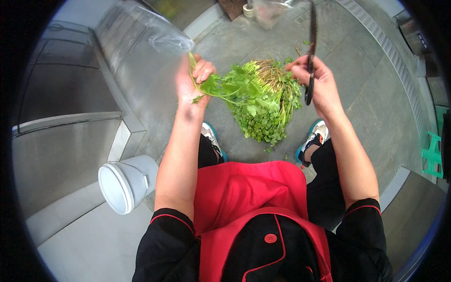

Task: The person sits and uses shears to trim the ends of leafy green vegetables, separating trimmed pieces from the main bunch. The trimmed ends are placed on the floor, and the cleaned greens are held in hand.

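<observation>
In my left hand [195, 75] are a few leafy green herb stems [225, 93], their leaves hanging toward the pile on the floor. My right hand [315, 75] grips a long, dark, knife-like tool [311, 38], which points away from me and is partly blurred. That hand's thumb and fingertips are close together near the pile's right side; whether they pinch anything is too blurred to tell. Between my feet lies a large heap of leafy herbs [260, 116], apparently coriander, with brownish root ends at its far side and leaves toward me. The held stems overlap part of it.
A white bucket [128, 183] stands left of me beside stainless-steel cabinets [67, 88]. Clear plastic [171, 40] lies beyond my left hand. Another plastic bag [269, 14] is farther off. A ribbed metal strip [394, 60] and a green stool [432, 155] are at right.
</observation>
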{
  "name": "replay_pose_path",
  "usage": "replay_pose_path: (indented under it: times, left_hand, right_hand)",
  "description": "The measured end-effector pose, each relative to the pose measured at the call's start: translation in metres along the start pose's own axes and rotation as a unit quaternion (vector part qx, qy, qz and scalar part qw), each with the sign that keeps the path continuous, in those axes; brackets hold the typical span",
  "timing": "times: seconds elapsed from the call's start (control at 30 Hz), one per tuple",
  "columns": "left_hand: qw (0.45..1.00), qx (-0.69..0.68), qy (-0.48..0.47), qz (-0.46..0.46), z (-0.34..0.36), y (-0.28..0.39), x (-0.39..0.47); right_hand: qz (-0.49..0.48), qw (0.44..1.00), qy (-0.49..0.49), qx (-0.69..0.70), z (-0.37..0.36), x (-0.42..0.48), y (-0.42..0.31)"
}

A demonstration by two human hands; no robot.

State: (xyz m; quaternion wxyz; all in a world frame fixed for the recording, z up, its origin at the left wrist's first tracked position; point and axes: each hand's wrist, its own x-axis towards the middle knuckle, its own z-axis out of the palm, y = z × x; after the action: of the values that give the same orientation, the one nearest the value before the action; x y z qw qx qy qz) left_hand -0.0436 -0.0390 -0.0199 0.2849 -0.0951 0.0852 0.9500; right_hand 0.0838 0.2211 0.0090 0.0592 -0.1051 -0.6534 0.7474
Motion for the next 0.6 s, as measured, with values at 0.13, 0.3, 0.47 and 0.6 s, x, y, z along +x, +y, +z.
replay_pose_path:
  times: [0.13, 0.3, 0.47, 0.6]
  left_hand:
    - [0.998, 0.029, -0.060, 0.006, 0.026, -0.013, -0.006]
    - [0.989, 0.076, -0.129, -0.014, 0.036, -0.016, -0.011]
    - [0.981, 0.097, -0.167, -0.032, 0.040, -0.022, -0.013]
    - [0.973, 0.126, -0.186, -0.043, 0.034, -0.020, -0.011]
  right_hand:
    - [0.051, 0.989, -0.139, 0.015, 0.018, -0.013, -0.002]
    - [0.080, 0.976, -0.197, 0.035, 0.024, -0.020, 0.005]
    - [0.095, 0.975, -0.199, 0.038, 0.024, -0.022, 0.008]
    - [0.097, 0.974, -0.199, 0.050, 0.027, -0.023, 0.007]
